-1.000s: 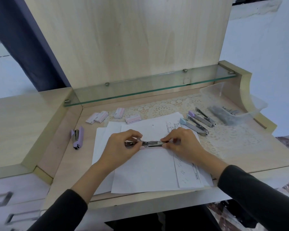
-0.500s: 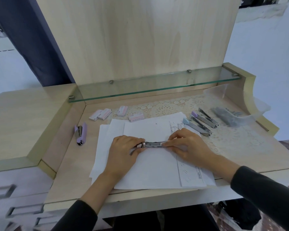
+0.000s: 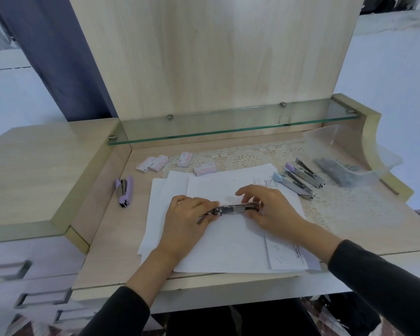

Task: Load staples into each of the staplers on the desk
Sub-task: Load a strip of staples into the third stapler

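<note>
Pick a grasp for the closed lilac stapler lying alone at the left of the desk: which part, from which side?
Take the lilac stapler across its long flanks at mid-body, from above. It lies flat on bare wood, long axis running near to far, with nothing beside it, so both sides look free. The left hand is nearer, though it and the right hand now hold the open stapler.

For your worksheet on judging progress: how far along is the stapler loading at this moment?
Possibly done: the closed purple stapler set aside on the left, though its contents are hidden. In hand: the left hand and right hand work an opened metal stapler over the papers. Left: two opened staplers on the right seemingly wait; four staple boxes lie behind.
</note>
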The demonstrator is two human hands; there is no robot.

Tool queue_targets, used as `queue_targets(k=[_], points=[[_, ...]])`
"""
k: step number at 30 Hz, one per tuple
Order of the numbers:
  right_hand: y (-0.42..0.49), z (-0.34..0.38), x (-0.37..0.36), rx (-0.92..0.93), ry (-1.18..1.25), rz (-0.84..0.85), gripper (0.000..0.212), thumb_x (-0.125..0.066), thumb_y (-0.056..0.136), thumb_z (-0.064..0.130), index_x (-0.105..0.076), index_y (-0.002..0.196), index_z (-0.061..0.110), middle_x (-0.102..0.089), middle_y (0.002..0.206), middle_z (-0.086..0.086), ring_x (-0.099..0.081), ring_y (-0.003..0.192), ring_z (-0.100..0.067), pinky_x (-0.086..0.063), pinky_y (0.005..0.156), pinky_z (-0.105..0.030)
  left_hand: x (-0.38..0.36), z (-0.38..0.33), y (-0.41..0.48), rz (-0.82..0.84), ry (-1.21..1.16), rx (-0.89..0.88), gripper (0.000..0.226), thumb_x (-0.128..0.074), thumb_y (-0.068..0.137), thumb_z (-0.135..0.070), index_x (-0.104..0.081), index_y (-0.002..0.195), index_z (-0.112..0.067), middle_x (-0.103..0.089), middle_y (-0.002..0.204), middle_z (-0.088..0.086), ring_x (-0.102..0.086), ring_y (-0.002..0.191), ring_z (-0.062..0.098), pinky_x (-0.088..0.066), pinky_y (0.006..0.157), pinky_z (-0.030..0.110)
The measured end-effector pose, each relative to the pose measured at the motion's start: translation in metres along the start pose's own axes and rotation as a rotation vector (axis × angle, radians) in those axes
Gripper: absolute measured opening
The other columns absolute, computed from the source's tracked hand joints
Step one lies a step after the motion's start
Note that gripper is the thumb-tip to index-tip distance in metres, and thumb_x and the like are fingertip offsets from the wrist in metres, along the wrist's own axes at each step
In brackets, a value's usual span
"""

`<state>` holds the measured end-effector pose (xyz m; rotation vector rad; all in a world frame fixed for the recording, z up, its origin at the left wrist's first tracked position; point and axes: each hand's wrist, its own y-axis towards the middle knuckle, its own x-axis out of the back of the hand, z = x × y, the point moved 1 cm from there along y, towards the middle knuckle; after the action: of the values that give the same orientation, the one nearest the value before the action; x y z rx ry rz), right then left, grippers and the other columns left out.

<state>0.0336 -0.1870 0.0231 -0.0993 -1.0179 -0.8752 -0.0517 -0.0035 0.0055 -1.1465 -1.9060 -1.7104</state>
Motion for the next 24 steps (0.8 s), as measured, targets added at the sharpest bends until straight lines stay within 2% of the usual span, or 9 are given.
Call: queue_targets(k=[1, 4, 7, 10, 13, 14, 16, 19, 24], points=[[0.001, 0.0, 0.0, 0.016, -0.012, -0.012, 0.032, -0.066, 0.074, -0.001, -0.064, 0.102, 0.015, -0.059, 0.086, 0.005, -0.051, 0.072, -0.011, -0.035, 0.064, -0.008, 0.0, 0.001, 0.0, 0.001, -0.01, -0.013, 0.023, -0.056, 0.076, -0.029, -0.073, 0.088, -0.019, -0.072, 0.081, -0.005, -0.053, 0.079, 0.006, -0.033, 0.076, 0.023], [0.002, -0.002, 0.0, 0.099, -0.047, -0.063, 0.024, -0.07, 0.068, -0.004, -0.07, 0.088, 0.009, -0.064, 0.08, -0.005, -0.051, 0.068, -0.01, -0.042, 0.062, -0.019, -0.001, 0.004, -0.001, 0.011, -0.039, -0.042, 0.023, -0.055, 0.078, -0.028, -0.071, 0.093, -0.019, -0.072, 0.089, -0.004, -0.054, 0.081, 0.005, -0.035, 0.078, 0.025], [0.004, -0.005, 0.001, 0.108, -0.043, -0.082, 0.021, -0.073, 0.065, -0.002, -0.071, 0.084, 0.009, -0.066, 0.078, -0.006, -0.052, 0.066, -0.01, -0.044, 0.062, -0.022, -0.002, 0.004, -0.002, 0.034, -0.042, -0.04, 0.026, -0.055, 0.079, -0.031, -0.071, 0.094, -0.018, -0.071, 0.091, -0.003, -0.054, 0.083, 0.006, -0.037, 0.078, 0.026], [0.005, -0.004, 0.003, 0.096, -0.056, -0.069, 0.024, -0.073, 0.063, -0.003, -0.071, 0.083, 0.01, -0.068, 0.078, -0.006, -0.058, 0.067, -0.015, -0.042, 0.065, -0.019, -0.002, 0.004, -0.002, 0.04, -0.07, -0.019, 0.025, -0.051, 0.082, -0.025, -0.071, 0.095, -0.016, -0.071, 0.089, -0.001, -0.054, 0.084, 0.007, -0.037, 0.076, 0.024], [0.005, -0.003, 0.007, 0.037, -0.035, -0.042, 0.025, -0.069, 0.068, -0.001, -0.071, 0.089, 0.012, -0.069, 0.083, -0.005, -0.054, 0.066, -0.01, -0.037, 0.062, -0.005, -0.001, 0.002, -0.003, 0.019, -0.093, 0.019, 0.025, -0.049, 0.082, -0.016, -0.071, 0.093, -0.011, -0.069, 0.084, 0.003, -0.049, 0.079, 0.009, -0.038, 0.069, 0.023], [0.005, -0.004, 0.009, 0.013, -0.021, -0.037, 0.024, -0.067, 0.071, 0.0, -0.071, 0.092, 0.012, -0.069, 0.085, -0.003, -0.053, 0.067, -0.008, -0.039, 0.063, -0.006, -0.001, 0.003, -0.004, 0.016, -0.1, 0.037, 0.024, -0.051, 0.081, -0.014, -0.071, 0.093, -0.01, -0.069, 0.083, 0.004, -0.049, 0.077, 0.009, -0.039, 0.068, 0.024], [0.004, -0.004, 0.012, -0.016, -0.008, -0.033, 0.023, -0.067, 0.074, 0.003, -0.07, 0.095, 0.011, -0.067, 0.085, 0.001, -0.053, 0.068, -0.008, -0.04, 0.068, -0.012, -0.002, 0.004, -0.004, 0.025, -0.12, 0.068, 0.024, -0.051, 0.081, -0.014, -0.071, 0.094, -0.01, -0.068, 0.083, 0.004, -0.049, 0.077, 0.009, -0.04, 0.066, 0.026], [0.005, -0.003, 0.011, 0.038, -0.05, -0.04, 0.018, -0.069, 0.072, 0.006, -0.071, 0.09, 0.008, -0.07, 0.081, -0.007, -0.054, 0.065, -0.011, -0.042, 0.067, -0.021, -0.004, 0.007, -0.005, 0.052, -0.146, 0.091, 0.026, -0.05, 0.082, -0.016, -0.071, 0.096, -0.011, -0.068, 0.084, 0.003, -0.053, 0.076, 0.009, -0.044, 0.065, 0.028], [0.009, 0.002, 0.003, 0.11, -0.169, -0.056, 0.013, -0.066, 0.075, 0.013, -0.07, 0.086, 0.007, -0.069, 0.076, -0.01, -0.063, 0.07, -0.027, -0.053, 0.063, -0.035, -0.005, 0.008, -0.005, 0.047, -0.142, 0.109, 0.024, -0.059, 0.077, -0.005, -0.071, 0.098, -0.011, -0.068, 0.085, 0.003, -0.054, 0.075, 0.011, -0.046, 0.065, 0.028]])
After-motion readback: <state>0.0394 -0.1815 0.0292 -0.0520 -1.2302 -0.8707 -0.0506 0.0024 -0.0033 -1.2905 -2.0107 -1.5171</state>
